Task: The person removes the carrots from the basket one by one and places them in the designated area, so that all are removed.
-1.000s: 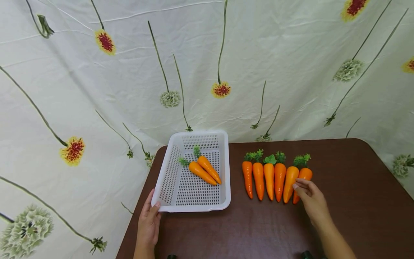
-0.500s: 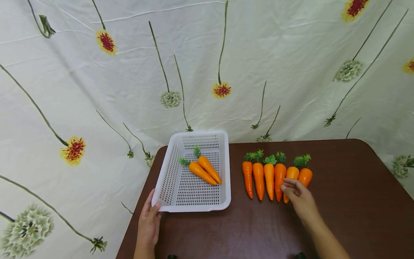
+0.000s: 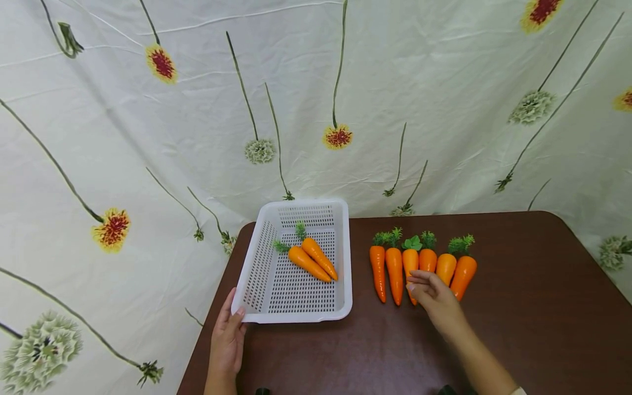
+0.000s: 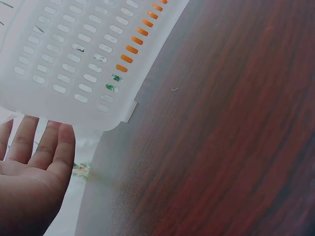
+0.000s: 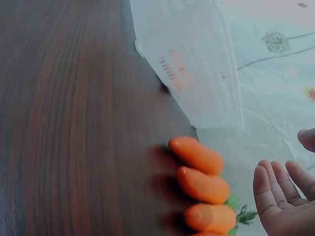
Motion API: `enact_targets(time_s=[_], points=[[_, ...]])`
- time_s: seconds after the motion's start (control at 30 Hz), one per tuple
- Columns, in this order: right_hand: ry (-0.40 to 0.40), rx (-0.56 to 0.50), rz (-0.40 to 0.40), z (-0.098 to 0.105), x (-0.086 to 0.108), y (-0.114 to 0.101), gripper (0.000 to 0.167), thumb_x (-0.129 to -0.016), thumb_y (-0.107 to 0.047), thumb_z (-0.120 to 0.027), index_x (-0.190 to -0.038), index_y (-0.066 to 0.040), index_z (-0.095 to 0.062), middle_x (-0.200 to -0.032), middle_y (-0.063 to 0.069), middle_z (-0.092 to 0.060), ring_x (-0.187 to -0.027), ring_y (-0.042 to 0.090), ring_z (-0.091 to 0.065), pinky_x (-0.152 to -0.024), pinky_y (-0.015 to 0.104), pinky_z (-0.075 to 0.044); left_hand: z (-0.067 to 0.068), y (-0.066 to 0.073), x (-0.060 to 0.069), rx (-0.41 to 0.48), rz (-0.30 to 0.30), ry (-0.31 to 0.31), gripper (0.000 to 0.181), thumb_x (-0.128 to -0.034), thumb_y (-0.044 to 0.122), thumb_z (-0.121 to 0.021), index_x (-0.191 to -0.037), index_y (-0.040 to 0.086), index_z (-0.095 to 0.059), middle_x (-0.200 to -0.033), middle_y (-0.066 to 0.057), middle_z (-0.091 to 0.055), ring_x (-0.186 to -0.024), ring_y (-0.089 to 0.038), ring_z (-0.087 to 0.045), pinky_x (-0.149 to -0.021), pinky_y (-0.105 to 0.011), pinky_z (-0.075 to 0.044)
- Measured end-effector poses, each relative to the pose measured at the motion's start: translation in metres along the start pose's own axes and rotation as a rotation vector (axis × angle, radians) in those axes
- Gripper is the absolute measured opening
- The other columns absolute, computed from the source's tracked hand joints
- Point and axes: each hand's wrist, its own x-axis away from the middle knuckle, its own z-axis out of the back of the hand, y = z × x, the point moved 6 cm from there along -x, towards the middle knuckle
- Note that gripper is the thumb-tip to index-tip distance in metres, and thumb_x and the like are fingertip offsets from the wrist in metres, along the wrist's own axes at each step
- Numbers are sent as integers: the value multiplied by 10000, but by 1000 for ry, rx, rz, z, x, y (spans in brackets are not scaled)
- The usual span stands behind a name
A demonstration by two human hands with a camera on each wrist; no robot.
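At the near left corner of a white plastic basket (image 3: 296, 317), my left hand (image 3: 228, 340) grips the rim, thumb on top. Two toy carrots (image 3: 308, 264) with green tops lie inside it. To the right, several more carrots (image 3: 377, 272) form a row on the table, tops pointing away. Over the right part of that row is my right hand (image 3: 436, 302), covering the lower ends of some carrots. Its fingers are loosely bent and hold nothing; in the right wrist view the thumb stands apart from the fingers (image 5: 266, 191).
The dark brown wooden table (image 3: 543, 307) has rounded far corners. A pale cloth (image 3: 306, 99) printed with flowers hangs behind it and along the left side. Small dark objects (image 3: 263, 391) show at the bottom edge.
My right hand has moved left along the row, from the rightmost carrot toward the middle ones. The carrots, the basket and my left hand have stayed in place.
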Motion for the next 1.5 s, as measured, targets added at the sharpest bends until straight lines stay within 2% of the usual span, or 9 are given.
enact_targets(time_s=[0.2, 0.47, 0.63, 0.9, 1.1, 1.3, 1.5], points=[[-59, -24, 52, -15, -2, -6, 512, -1015, -278, -624, -1436, -30, -469, -1408, 217, -550, -1087, -28, -600, -916, 151, -492, 0, 0, 0, -4, -1, 1, 582, -1073, 181, -487, -1610, 152, -263, -1477, 78, -483, -1276, -42, -582, -988, -185, -497], [-105, -18, 52, -32, -4, -17, 520, -1009, -308, -630, -1447, -77, -470, -1400, 185, -569, -1140, 57, -610, -930, 151, -480, 1, -1, -1, -1, 3, 5, 560, -1074, 173, -484, -1601, 195, -297, -1461, 91, -493, -1262, -36, -588, -977, -183, -500], [-130, -40, 97, -42, -7, -25, 498, -1010, -272, -631, -1437, -69, -475, -1385, 215, -575, -1187, 128, -622, -939, 153, -491, 1, -1, -1, 7, -2, 2, 561, -1073, 168, -486, -1601, 192, -297, -1449, 104, -511, -1260, -32, -591, -978, -183, -500], [-155, -54, 96, -59, -10, -35, 506, -989, -266, -662, -1432, -90, -492, -1328, 130, -621, -1203, 203, -615, -940, 166, -499, 1, -1, 0, 15, -8, 0, 560, -1073, 162, -482, -1601, 182, -295, -1449, 100, -508, -1263, -36, -590, -979, -181, -499], [-186, -80, 111, -71, -14, -38, 482, -980, -264, -675, -1411, -117, -515, -1322, 125, -616, -1222, 263, -610, -961, 165, -493, 0, -1, 0, 14, -5, 0, 571, -1072, 163, -487, -1605, 174, -282, -1451, 102, -502, -1262, -32, -589, -980, -180, -499], [-198, -102, 110, -82, -17, -40, 484, -977, -238, -677, -1413, -109, -510, -1336, 141, -612, -1254, 299, -604, -988, 181, -493, 0, -1, 0, 17, -4, 6, 559, -1073, 162, -485, -1599, 198, -301, -1447, 109, -510, -1267, -29, -588, -983, -179, -497], [-244, -131, 130, -95, -21, -45, 501, -981, -209, -670, -1421, -47, -492, -1367, 196, -588, -1284, 360, -570, -1003, 187, -490, -1, 0, 1, 17, 0, 10, 565, -1073, 173, -489, -1602, 194, -293, -1452, 109, -505, -1272, -31, -584, -989, -179, -493]])
